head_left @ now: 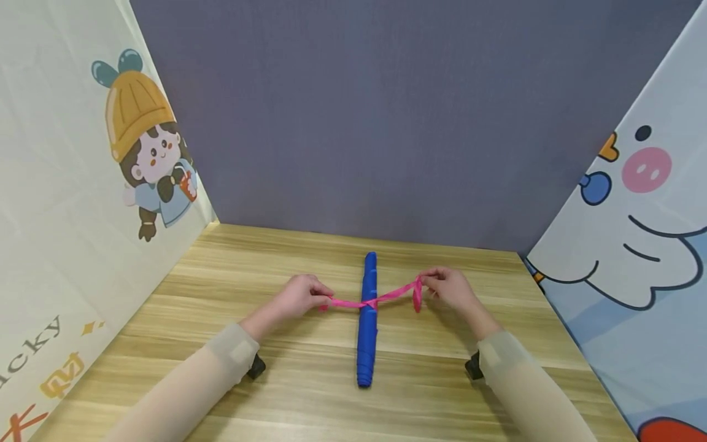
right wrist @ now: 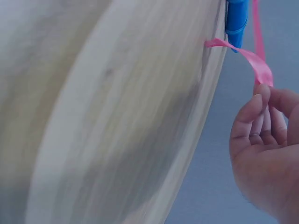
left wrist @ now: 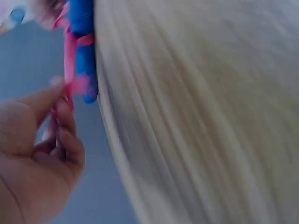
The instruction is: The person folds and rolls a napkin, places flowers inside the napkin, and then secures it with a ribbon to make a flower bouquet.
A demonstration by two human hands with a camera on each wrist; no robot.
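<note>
A long blue roll (head_left: 367, 344), wrapped in what looks like cloth or film, lies lengthwise on the wooden table. Around its middle passes a pink ribbon (head_left: 394, 294), crossed over on top, its two ends drawn out sideways. My left hand (head_left: 298, 296) pinches one end between thumb and fingertips, left of the roll. On the other side my right hand (head_left: 450, 287) pinches the opposite end, a short tail hanging below the fingers. In the right wrist view, that ribbon tail (right wrist: 247, 55) curls toward the tabletop. Both hands are held apart from the roll.
The wood-grain table (head_left: 309, 393) is bounded by a grey-purple back panel (head_left: 364, 123). A cream panel with a cartoon child (head_left: 157, 153) stands at the left, and a panel with a white cartoon bird (head_left: 635, 245) at the right. Dark devices (head_left: 256, 367) sit under both wrists.
</note>
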